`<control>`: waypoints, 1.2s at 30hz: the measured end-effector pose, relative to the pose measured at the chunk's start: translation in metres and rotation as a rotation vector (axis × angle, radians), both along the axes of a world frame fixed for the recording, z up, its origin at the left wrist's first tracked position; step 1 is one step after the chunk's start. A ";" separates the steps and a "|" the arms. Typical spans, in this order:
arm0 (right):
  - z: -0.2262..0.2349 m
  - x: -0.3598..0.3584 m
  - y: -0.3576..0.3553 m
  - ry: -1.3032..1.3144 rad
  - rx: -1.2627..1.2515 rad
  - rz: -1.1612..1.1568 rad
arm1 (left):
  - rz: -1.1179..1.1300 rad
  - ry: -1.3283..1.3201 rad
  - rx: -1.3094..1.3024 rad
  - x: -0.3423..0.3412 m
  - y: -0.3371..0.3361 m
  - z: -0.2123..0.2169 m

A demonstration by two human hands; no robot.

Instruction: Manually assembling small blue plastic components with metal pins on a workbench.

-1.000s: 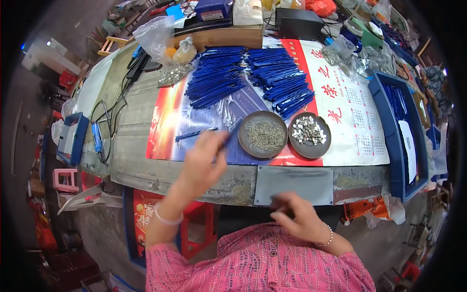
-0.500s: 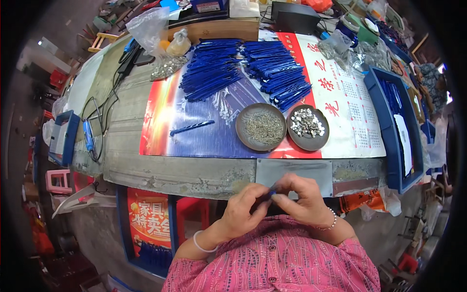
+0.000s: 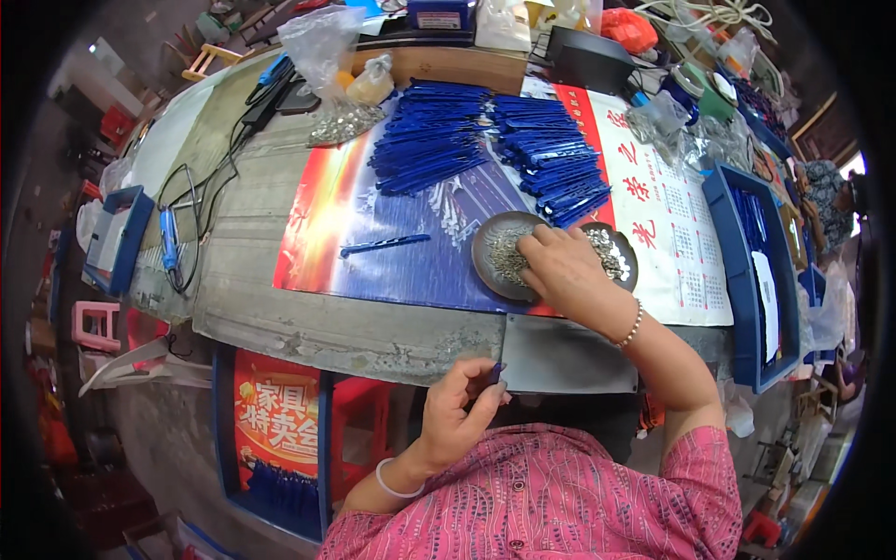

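At the bench edge, the left hand (image 3: 462, 411) pinches a small blue piece (image 3: 496, 372) near the lap, where half a second ago both hands met. The right hand (image 3: 563, 268) has since reached out, fingers curled into the dish of small metal parts (image 3: 499, 257), apparently picking another. Beyond lie a lone blue strip (image 3: 385, 245) and stacked blue strips (image 3: 485, 140).

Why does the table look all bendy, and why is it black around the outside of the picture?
In the head view the fisheye lens bows the table edge and leaves black corners; the light is soft daylight, with no hard shadows; the right hand over the round dish and the left hand look fairly sharp, while things near the rim are squeezed and small.
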State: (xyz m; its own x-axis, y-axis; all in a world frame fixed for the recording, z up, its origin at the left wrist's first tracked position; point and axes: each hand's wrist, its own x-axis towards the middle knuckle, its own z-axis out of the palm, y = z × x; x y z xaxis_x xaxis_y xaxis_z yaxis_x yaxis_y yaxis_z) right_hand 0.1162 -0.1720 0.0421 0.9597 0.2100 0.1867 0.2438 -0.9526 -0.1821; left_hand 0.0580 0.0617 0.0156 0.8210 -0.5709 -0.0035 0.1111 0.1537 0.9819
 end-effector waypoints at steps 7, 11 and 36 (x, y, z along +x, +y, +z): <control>-0.010 0.016 0.002 0.038 -0.075 0.010 | 0.029 0.042 -0.010 -0.001 0.013 -0.007; 0.000 0.018 -0.003 0.020 0.238 -0.032 | 0.016 0.051 -0.025 0.003 0.009 -0.006; -0.008 0.016 -0.036 0.260 1.037 -0.187 | -0.054 -0.090 0.081 0.007 -0.012 0.006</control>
